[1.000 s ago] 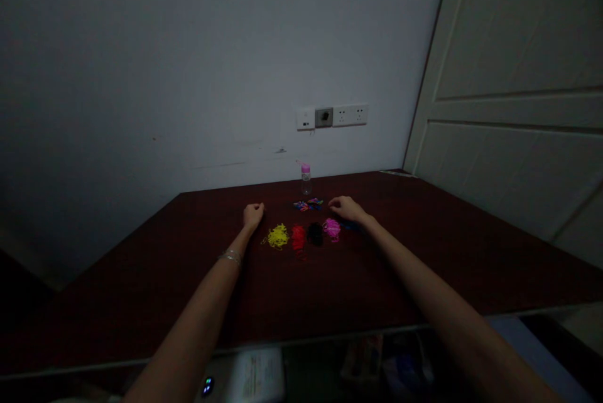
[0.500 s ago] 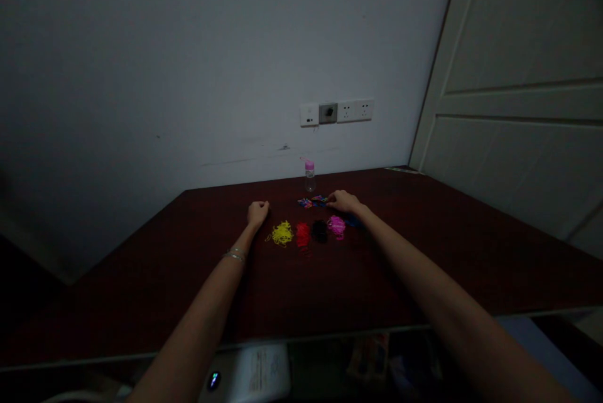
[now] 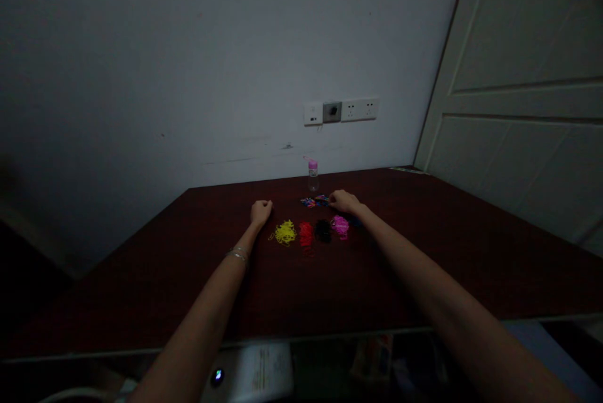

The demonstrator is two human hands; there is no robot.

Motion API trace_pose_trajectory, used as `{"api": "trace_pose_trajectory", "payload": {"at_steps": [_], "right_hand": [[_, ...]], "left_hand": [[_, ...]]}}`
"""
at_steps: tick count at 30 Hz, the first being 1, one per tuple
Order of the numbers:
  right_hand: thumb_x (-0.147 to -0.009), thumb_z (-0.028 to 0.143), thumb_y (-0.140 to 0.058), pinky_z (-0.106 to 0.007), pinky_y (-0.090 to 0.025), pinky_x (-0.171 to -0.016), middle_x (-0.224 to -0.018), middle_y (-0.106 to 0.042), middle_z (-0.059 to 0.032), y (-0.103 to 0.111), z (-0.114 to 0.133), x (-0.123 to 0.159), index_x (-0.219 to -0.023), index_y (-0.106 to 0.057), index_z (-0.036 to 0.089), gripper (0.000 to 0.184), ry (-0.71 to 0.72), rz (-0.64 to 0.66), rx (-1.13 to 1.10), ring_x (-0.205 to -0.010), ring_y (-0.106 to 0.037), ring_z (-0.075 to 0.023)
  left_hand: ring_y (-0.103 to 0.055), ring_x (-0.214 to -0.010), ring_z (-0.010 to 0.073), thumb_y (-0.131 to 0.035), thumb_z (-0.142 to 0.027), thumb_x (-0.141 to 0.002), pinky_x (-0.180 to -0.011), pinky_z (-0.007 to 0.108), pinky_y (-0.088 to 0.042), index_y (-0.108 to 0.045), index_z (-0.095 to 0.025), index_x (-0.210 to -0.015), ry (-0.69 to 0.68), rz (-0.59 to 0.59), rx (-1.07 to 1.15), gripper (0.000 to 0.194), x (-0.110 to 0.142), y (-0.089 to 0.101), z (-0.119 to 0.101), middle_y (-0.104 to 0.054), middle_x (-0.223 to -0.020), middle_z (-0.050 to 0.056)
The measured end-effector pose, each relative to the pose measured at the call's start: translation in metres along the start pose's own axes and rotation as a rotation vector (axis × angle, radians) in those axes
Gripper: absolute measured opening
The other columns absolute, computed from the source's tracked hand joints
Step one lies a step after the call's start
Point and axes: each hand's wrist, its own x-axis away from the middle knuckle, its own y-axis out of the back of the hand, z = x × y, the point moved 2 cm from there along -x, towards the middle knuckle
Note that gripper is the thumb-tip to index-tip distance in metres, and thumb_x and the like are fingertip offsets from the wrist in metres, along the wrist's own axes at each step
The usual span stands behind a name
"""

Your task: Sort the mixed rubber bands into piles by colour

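My right hand (image 3: 345,201) reaches to the right end of a small multicoloured heap of what look like rubber bands (image 3: 308,202). Its fingers are bent down and together against the heap; what they pinch, if anything, is too small to make out. My left hand (image 3: 261,211) rests on the table as a loose fist, and the inside of it is hidden. Between and in front of the hands lie single-colour piles of bands: yellow (image 3: 285,233), red (image 3: 306,235), black (image 3: 323,231) and pink (image 3: 340,226). A dark blue pile (image 3: 354,221) is partly covered by my right forearm.
Behind the multicoloured heap a clear bottle with a pink cap (image 3: 313,177) stands upright. The dark red table (image 3: 292,302) meets a wall with sockets (image 3: 359,109). A pale panelled door (image 3: 522,108) is on the right. Under the front edge is a white device (image 3: 264,371).
The whole view has shifted slightly, so everything sits a little further right. Both hands stay in nearly the same places, with my right hand still at the multicoloured heap.
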Motion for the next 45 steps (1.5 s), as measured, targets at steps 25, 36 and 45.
{"api": "trace_pose_trajectory", "payload": {"at_steps": [25,36,45], "right_hand": [[-0.078,0.028,-0.054,-0.022,-0.043,-0.065,-0.080,-0.068,-0.0041,0.062,0.032,0.029,-0.082,-0.069,0.015,0.020,0.239,-0.366,-0.518,-0.072,-0.059,-0.0139],[-0.076,0.028,-0.057,-0.025,-0.044,-0.066,-0.079,-0.066,-0.0037,0.078,0.033,0.055,-0.077,-0.068,0.016,0.016,0.339,-0.442,-0.545,-0.073,-0.058,-0.0147],[-0.076,0.025,-0.056,-0.023,-0.044,-0.066,-0.088,-0.064,-0.0059,0.044,-0.050,0.081,-0.082,-0.067,0.018,0.015,0.127,-0.332,-0.246,-0.075,-0.058,-0.0149]], "left_hand": [[-0.060,-0.070,0.0168,-0.045,-0.034,-0.079,-0.060,0.022,-0.037,-0.071,-0.016,-0.073,-0.001,-0.008,-0.024,0.033,0.000,0.000,0.000,-0.069,-0.075,0.007],[-0.061,-0.071,0.0167,-0.044,-0.036,-0.080,-0.061,0.021,-0.038,-0.071,-0.014,-0.075,-0.018,0.003,-0.053,0.035,-0.002,-0.001,0.002,-0.069,-0.077,0.008],[-0.062,-0.072,0.0168,-0.044,-0.034,-0.080,-0.063,0.021,-0.039,-0.072,-0.015,-0.075,-0.038,0.009,-0.074,0.035,0.001,0.002,-0.002,-0.070,-0.078,0.008]]}}
